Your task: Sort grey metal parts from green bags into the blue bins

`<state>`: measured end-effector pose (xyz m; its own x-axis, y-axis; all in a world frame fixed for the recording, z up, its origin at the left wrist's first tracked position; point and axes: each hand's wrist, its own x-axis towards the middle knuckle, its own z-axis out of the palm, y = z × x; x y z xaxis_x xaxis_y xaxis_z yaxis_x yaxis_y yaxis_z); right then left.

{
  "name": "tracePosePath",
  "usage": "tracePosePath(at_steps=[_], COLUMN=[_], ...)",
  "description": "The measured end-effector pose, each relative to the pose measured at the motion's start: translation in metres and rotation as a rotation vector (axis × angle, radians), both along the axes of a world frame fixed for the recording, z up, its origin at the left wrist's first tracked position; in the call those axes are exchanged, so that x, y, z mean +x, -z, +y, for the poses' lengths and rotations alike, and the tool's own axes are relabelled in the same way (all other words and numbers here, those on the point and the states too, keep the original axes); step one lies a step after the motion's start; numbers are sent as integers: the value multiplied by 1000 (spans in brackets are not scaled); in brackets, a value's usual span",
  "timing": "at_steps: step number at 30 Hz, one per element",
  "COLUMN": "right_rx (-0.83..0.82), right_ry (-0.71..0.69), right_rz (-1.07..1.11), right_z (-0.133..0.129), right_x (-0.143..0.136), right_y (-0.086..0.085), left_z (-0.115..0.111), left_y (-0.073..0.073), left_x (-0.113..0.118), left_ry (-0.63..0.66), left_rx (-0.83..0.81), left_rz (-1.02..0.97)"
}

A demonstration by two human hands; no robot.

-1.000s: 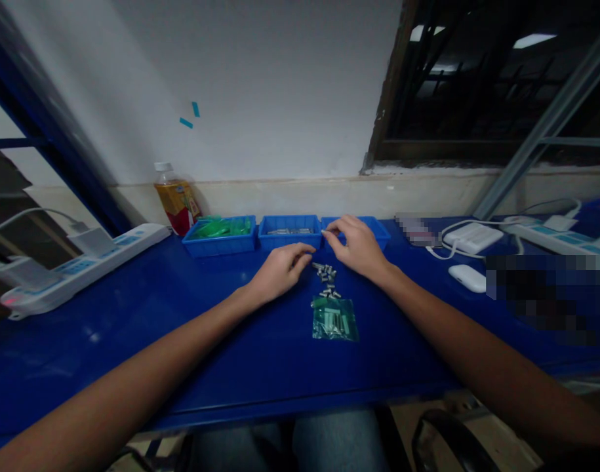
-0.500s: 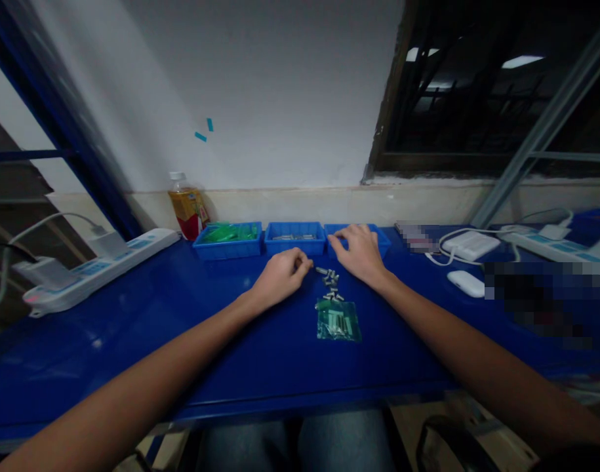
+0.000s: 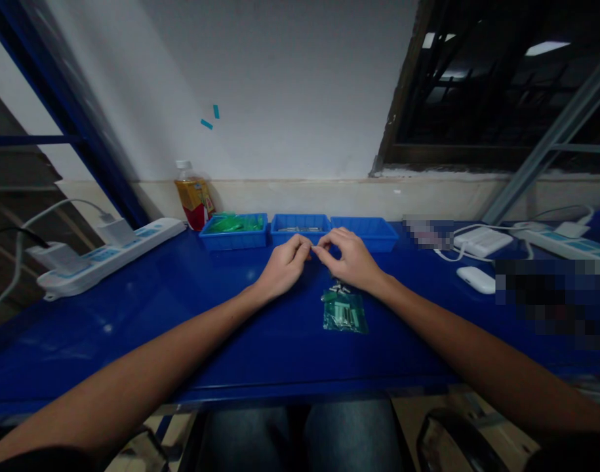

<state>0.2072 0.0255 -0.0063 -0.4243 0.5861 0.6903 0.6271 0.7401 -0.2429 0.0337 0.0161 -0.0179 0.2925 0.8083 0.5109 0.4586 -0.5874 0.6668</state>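
Note:
My left hand is closed in a pinch above the blue table, in front of the middle blue bin. My right hand is pinched too, its thumb and fingertips meeting close to those of the left. Whatever sits at the fingertips is too small to make out. Below my right hand lie small metal pieces, like screws or pins, partly hidden by that hand. A clear green plastic bag with several metal pins inside lies flat just nearer to me.
Along the wall stand a blue bin of green plastic bags, a middle bin with metal parts and a right-hand bin. A drink bottle is at left. Power strips and a white charging case flank the work area.
My right hand has come away from the right-hand bin, toward the left hand, and its fingers have closed. The fingertips of both hands now nearly meet. The view has shifted slightly.

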Motion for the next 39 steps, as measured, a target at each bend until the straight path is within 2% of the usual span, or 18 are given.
tracePosePath(at_steps=[5,8,11,16,20,25,29,34,37,39], right_rx=[-97,-122,-108,54,109,119,84,45,4,-28], right_ry=[-48,-69,-74,-56,-92,-79,25,273,397,432], right_rz=[118,138,129,13,-80,-95,-79,-29,-33,-47], right_z=[1,0,-2,-3,-4,-3,12,38,46,48], right_x=[-4,-6,-6,1,3,4,17,46,54,53], right_y=[2,2,1,-2,-5,-6,-4,0,5,9], left_z=[1,3,2,-2,-4,-3,-1,-11,-18,-22], left_y=[3,3,1,-4,-4,-3,-5,-12,-14,-13], left_x=[-6,-7,-5,-3,-1,0,-4,-8,-5,-2], left_ry=[34,2,-19,-54,-50,0,105,221,256,264], left_rx=[292,354,302,121,59,1,3,156,166,142], left_rz=[154,172,130,6,23,89,324,627,713,723])
